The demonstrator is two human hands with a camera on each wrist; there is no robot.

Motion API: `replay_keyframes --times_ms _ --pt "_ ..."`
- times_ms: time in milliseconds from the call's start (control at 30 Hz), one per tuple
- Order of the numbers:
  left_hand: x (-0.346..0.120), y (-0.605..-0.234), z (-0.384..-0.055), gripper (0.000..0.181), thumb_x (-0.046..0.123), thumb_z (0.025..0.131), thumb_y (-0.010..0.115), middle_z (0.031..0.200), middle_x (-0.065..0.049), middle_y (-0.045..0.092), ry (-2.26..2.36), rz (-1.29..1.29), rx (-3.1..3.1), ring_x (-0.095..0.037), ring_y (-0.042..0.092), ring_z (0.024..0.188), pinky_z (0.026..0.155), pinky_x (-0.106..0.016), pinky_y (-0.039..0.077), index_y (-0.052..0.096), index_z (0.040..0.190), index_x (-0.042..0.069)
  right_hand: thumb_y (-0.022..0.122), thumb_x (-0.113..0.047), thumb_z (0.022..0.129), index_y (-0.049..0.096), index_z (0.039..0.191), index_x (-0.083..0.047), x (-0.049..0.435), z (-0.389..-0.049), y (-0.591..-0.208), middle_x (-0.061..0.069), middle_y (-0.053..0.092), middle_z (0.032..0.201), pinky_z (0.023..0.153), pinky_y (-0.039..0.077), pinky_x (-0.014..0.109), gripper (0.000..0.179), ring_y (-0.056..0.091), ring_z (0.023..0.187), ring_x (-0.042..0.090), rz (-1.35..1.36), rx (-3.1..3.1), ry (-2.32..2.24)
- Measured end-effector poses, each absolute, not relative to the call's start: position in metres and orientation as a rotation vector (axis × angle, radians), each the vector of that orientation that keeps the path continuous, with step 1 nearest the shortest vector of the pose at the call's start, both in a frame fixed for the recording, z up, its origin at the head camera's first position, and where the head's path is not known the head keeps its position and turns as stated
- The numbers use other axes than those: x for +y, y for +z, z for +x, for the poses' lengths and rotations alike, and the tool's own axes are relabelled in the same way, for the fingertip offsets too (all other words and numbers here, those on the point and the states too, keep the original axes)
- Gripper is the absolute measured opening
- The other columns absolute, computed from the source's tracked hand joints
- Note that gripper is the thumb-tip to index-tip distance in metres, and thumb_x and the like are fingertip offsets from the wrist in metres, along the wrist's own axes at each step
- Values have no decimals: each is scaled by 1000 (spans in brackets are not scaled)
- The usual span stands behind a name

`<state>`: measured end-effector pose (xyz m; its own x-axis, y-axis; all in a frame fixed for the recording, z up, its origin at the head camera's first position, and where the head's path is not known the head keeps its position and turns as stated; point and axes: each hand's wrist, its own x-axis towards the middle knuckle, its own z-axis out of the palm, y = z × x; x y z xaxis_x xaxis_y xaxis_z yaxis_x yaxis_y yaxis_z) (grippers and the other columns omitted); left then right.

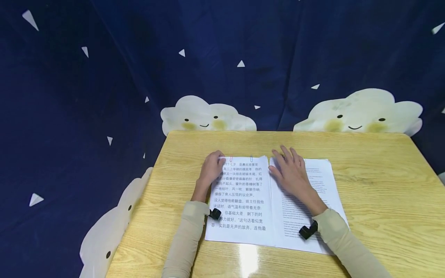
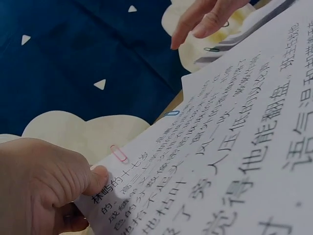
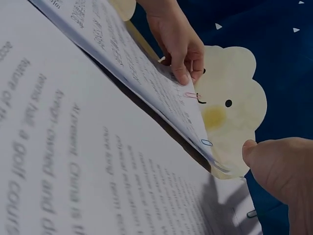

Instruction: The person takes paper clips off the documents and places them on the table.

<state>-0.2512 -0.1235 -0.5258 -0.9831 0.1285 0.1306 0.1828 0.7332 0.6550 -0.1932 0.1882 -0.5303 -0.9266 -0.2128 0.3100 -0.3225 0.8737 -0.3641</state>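
Two stacks of printed sheets lie side by side. The left stack (image 1: 240,204) carries large Chinese print, with a pink paperclip (image 2: 119,154) and a blue paperclip (image 2: 171,113) along its top edge. My left hand (image 1: 210,169) pinches its top left corner, thumb on the printed face and fingers underneath. Small English print covers the right stack (image 1: 302,208), and a green paperclip (image 2: 211,49) sits at its top edge. Over that stack's top left part is my right hand (image 1: 292,172), fingers loosely spread and holding nothing; its shadow falls on the sheets in the right wrist view.
Both stacks lie on a light wooden table (image 1: 375,185). Behind it hangs a dark blue curtain (image 1: 215,34) with white triangles and smiling clouds. A small black camera (image 1: 215,213) is on the left wrist, another black camera (image 1: 307,231) on the right.
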Motion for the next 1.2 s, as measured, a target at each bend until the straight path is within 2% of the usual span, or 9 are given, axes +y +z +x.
replay_keyframes --times_ms 300,533,700,900,1033,1200 --pt "-131 -526 -257 7 12 103 65 106 -14 71 -1326 -295 -2757 -29 64 99 91 -45 52 70 106 7 57 -42 107 42 157 -10 193 -196 -526 24 25 167 116 16 69 62 17 152 52 402 -2774 649" --pt "-134 -523 -259 5 7 102 66 90 -15 68 -1434 -365 -2655 -24 59 79 80 -39 51 69 104 3 55 -44 108 40 158 -9 194 -196 -521 24 23 168 117 14 69 63 14 154 50 406 -2809 695" --pt "-131 -518 -258 10 8 104 64 96 -13 71 -1504 -381 -2613 -22 60 79 80 -34 49 72 108 3 52 -45 109 39 159 -8 196 -196 -515 26 24 167 117 12 71 63 16 152 52 408 -2815 777" --pt "-126 -511 -255 17 8 106 60 99 -14 72 -1606 -377 -2581 -22 62 79 76 -30 49 74 112 2 50 -39 110 44 155 -3 205 -196 -508 29 33 161 114 13 74 58 22 149 55 466 -2751 982" --pt "-121 -507 -253 17 7 106 60 96 -14 71 -1634 -371 -2564 -20 60 78 75 -28 47 74 111 0 47 -38 112 47 153 -4 209 -196 -505 25 41 159 112 18 72 54 27 148 52 525 -2739 1035" --pt "-116 -503 -250 16 4 105 60 90 -15 69 -1694 -402 -2526 -18 57 71 66 -25 46 74 110 -2 43 -41 113 47 154 -6 208 -195 -498 21 45 158 115 19 69 54 31 149 47 549 -2758 1093"
